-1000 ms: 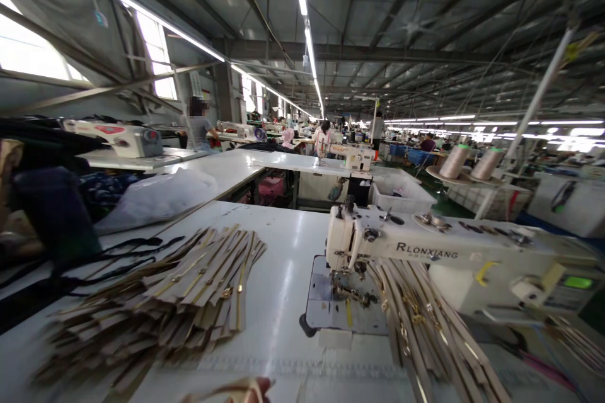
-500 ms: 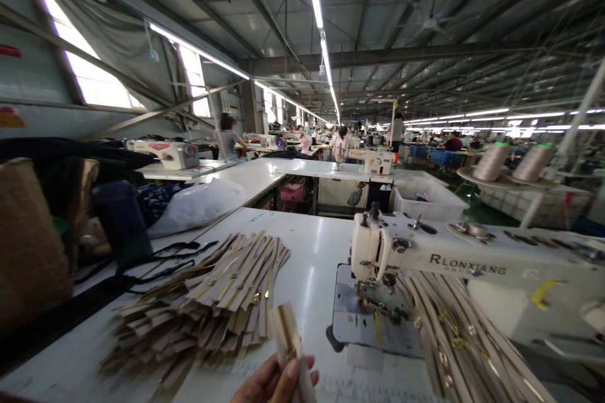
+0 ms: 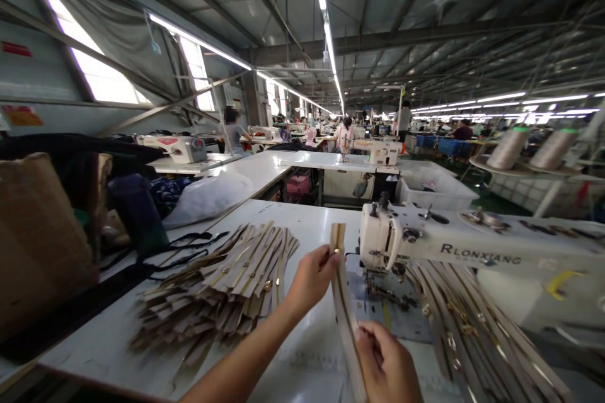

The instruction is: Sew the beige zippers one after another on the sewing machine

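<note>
A beige zipper (image 3: 342,302) with gold teeth stretches upright between my two hands, just left of the sewing machine's needle area. My left hand (image 3: 314,274) pinches it close to its top end, beside a gold slider. Lower down, my right hand (image 3: 385,362) is closed around the same zipper, its lower end running out of view. The white sewing machine (image 3: 454,245) marked RLONXIANG stands at the right. On the table to the left lies a big pile of similar zippers (image 3: 227,289). More zippers (image 3: 477,321) hang together under and behind the machine's arm.
A cardboard box (image 3: 42,220), a dark bag (image 3: 137,214) and a clear plastic bag (image 3: 210,192) crowd the left side. Beyond the white table (image 3: 302,220) are a white bin (image 3: 437,192) and another sewing machine (image 3: 378,152). Thread cones (image 3: 508,148) stand at right. Several people work farther back.
My left hand has lifted the zipper up and to the right, toward the machine. My right hand has come into view and grips the zipper's lower part. The camera view has shifted slightly.
</note>
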`<state>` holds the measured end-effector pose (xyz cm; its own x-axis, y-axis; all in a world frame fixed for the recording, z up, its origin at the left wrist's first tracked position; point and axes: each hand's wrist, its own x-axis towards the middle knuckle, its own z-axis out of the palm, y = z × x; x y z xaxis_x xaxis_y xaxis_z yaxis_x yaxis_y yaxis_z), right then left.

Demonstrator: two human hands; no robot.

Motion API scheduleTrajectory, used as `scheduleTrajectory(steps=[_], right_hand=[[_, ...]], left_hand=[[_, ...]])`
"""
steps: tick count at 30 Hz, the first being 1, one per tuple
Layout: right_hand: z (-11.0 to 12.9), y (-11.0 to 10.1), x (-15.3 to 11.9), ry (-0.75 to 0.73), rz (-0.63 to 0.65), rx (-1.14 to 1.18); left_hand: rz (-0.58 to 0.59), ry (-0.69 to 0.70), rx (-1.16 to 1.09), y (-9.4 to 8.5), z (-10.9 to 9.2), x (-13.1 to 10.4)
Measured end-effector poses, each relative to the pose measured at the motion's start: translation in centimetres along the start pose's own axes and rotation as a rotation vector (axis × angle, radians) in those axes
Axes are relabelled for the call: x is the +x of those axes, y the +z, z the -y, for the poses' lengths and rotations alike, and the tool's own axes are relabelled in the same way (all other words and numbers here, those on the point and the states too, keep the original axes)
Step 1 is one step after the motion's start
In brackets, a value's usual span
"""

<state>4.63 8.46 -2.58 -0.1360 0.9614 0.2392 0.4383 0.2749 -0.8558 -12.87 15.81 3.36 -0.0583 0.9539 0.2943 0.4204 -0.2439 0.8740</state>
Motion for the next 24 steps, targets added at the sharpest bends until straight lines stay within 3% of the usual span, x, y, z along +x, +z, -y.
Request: scheduleTrajectory(steps=[2, 5, 9, 13, 17, 20, 24], right_hand=[[-1.7, 0.7, 3.1, -0.029, -0.037, -0.072], [-3.9, 1.2, 5.5, -0.013, -0.036, -0.282], [-4.8, 0.7, 5.5, -0.073, -0.027, -0.498], [-4.3, -0.8, 5.5, -0.072, 0.026, -0.574], [-5.0, -2.0, 5.8, -0.153, 0.049, -0.431], [-6.0, -2.1, 5.7, -0.210, 0.045, -0.322], [-6.5, -2.0, 5.7, -0.220, 0.051, -0.290]], left_hand=[[0.088, -0.049, 0.282, 0.6, 1.1, 2.1], [0.158, -0.094, 0.531, 2.0, 2.7, 2.9], [0.404, 0.137, 0.460, 3.5, 3.9, 2.4], [0.602, 0.312, 0.378, 3.7, 4.5, 3.3], [0.580, 0.397, 0.354, 3.3, 5.5, 3.4], [0.516, 0.415, 0.378, 3.3, 6.0, 2.6], [0.518, 0.458, 0.424, 3.5, 5.9, 2.3]])
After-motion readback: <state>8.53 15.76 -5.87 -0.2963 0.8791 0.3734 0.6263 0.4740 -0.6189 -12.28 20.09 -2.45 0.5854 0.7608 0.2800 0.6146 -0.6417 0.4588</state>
